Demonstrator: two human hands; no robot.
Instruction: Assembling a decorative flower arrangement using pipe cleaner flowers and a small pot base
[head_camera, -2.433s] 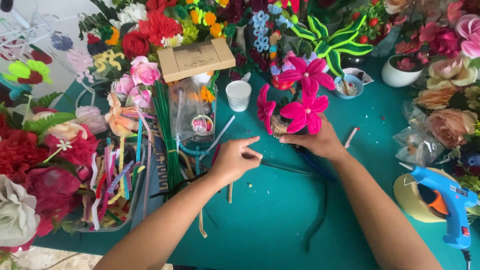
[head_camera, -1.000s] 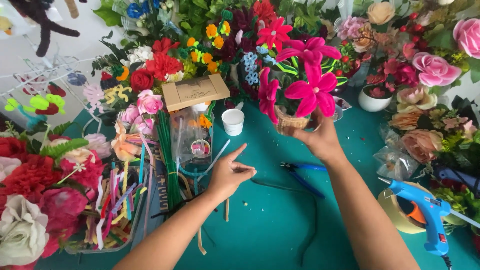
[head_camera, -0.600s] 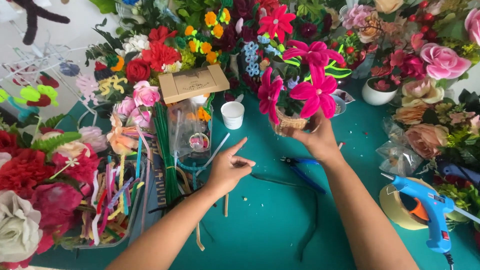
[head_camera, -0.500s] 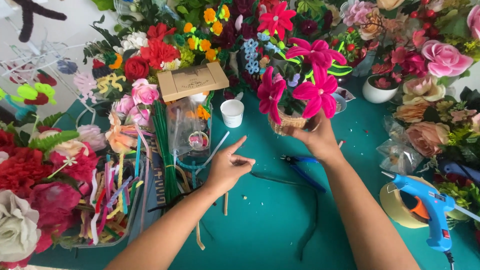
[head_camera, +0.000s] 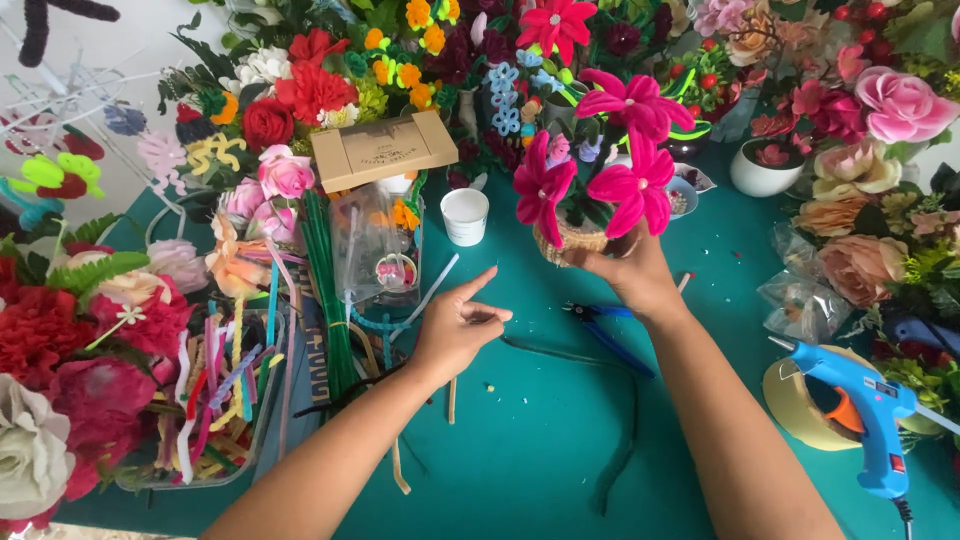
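Note:
My right hand (head_camera: 632, 272) grips a small woven basket (head_camera: 572, 240) that carries bright pink pipe-cleaner flowers (head_camera: 630, 190), held at the far middle of the teal table (head_camera: 520, 440). My left hand (head_camera: 455, 325) hovers over the table with the index finger stretched out and the other fingers curled; it holds nothing. Blue-handled pliers (head_camera: 612, 330) lie on the table between the two hands, beside a long dark green wire (head_camera: 610, 420).
A white cup (head_camera: 465, 215) and a clear bag under a brown cardboard box (head_camera: 385, 150) stand behind my left hand. A tray of coloured pipe cleaners (head_camera: 215, 400) and handmade flowers fill the left. A blue glue gun (head_camera: 865, 410) on a tape roll sits at right.
My right hand has lifted the basket of pink flowers up and away from the table. My left hand has let go and opened its index finger.

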